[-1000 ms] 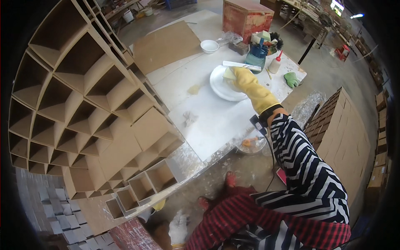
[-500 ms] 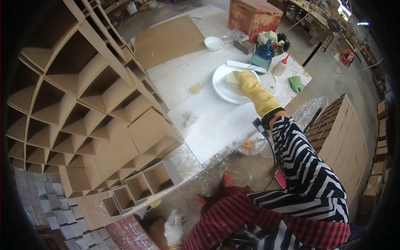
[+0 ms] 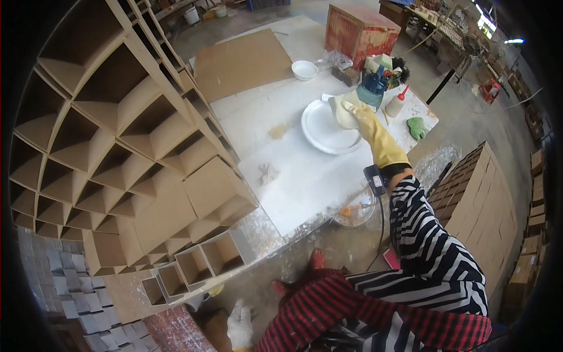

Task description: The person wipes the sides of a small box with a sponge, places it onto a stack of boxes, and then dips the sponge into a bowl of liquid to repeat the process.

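Observation:
My right hand (image 3: 363, 117), in a yellow rubber glove, is closed on a pale sponge (image 3: 345, 111). It holds the sponge over the right part of a round white dish (image 3: 319, 138) with white liquid in it. My left hand (image 3: 240, 322), in a white glove, hangs low beside the workbench corner, fingers stretched out and slightly blurred, holding nothing I can see. Left of the dish, a curved wooden lattice of open compartments (image 3: 135, 132) stands on the white-stained table (image 3: 305, 193). A crumpled pale scrap (image 3: 268, 173) lies between them.
Beyond the dish stand a white bowl (image 3: 304, 70), a blue-green jug (image 3: 371, 91), a red-tipped bottle (image 3: 397, 101) and a red box (image 3: 360, 35). A green cloth (image 3: 417, 127) lies near the right edge. Another compartment piece (image 3: 478, 193) rests at the right.
My right hand has lifted the sponge from the dish's middle to its right side. The view has shifted slightly; my left hand still hangs low.

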Available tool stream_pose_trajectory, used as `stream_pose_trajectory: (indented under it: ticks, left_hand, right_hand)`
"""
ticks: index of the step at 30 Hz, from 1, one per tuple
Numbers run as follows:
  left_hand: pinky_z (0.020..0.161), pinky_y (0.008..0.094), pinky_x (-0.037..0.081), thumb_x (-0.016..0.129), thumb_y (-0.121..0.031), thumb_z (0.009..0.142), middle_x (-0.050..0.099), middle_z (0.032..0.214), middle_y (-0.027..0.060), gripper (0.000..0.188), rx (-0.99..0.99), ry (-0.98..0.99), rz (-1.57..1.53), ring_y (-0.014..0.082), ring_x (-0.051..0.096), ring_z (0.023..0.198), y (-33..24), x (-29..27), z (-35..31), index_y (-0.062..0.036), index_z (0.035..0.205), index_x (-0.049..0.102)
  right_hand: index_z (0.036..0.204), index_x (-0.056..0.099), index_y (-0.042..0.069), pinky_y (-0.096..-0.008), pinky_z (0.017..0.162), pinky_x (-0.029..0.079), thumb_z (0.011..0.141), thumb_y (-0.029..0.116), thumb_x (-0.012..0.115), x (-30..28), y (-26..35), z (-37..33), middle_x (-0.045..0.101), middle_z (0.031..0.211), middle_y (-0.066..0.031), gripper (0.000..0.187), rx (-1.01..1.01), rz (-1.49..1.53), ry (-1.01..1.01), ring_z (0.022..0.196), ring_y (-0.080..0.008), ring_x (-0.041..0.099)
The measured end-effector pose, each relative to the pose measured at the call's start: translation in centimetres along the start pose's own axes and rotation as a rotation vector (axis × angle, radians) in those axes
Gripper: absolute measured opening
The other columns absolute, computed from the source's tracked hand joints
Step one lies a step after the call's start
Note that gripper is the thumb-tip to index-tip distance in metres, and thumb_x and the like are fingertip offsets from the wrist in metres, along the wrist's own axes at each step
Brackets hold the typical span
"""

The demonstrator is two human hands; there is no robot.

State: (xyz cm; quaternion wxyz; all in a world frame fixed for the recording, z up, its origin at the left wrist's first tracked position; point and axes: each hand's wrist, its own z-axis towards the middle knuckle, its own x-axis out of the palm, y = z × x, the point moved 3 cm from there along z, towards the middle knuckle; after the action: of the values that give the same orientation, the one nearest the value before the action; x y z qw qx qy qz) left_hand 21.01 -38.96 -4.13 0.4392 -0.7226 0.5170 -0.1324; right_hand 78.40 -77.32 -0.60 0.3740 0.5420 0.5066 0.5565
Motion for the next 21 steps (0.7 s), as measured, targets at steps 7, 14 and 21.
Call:
stream_pose_trajectory:
  ticks: [7,14,21]
  left_hand:
    - [0.088,0.0352,0.054,0.055,-0.026,0.1,0.068,0.116,0.0141,0.046,0.093,-0.034,0.218,0.0288,0.067,0.099,1.0,-1.9,-1.3,-0.0007,0.139,0.052]
    - [0.092,0.0315,0.051,0.059,-0.02,0.098,0.071,0.111,0.0161,0.041,0.29,-0.199,0.278,0.0211,0.068,0.099,-1.4,-6.8,0.9,0.0029,0.133,0.058]
    - [0.093,0.0333,0.051,0.057,-0.018,0.1,0.069,0.119,0.0128,0.037,0.522,-0.653,0.287,0.0231,0.068,0.103,-6.8,-16.6,4.5,-0.0002,0.133,0.059]
  right_hand:
    - [0.12,0.063,0.001,-0.0318,0.083,0.054,0.081,0.008,0.078,3.0,-1.0,-2.0,0.07,0.1,-0.0036,0.043,0.02,0.563,0.1,0.093,-0.0196,0.067]
    - [0.121,0.063,0.001,-0.0319,0.083,0.054,0.081,0.008,0.078,6.8,-2.6,-6.8,0.071,0.1,-0.0035,0.044,0.002,0.626,0.167,0.093,-0.0197,0.067]
    - [0.122,0.062,0.001,-0.032,0.083,0.054,0.081,0.008,0.078,11.7,-5.9,-12.5,0.071,0.1,-0.0034,0.045,0.043,0.658,0.17,0.092,-0.0198,0.067]
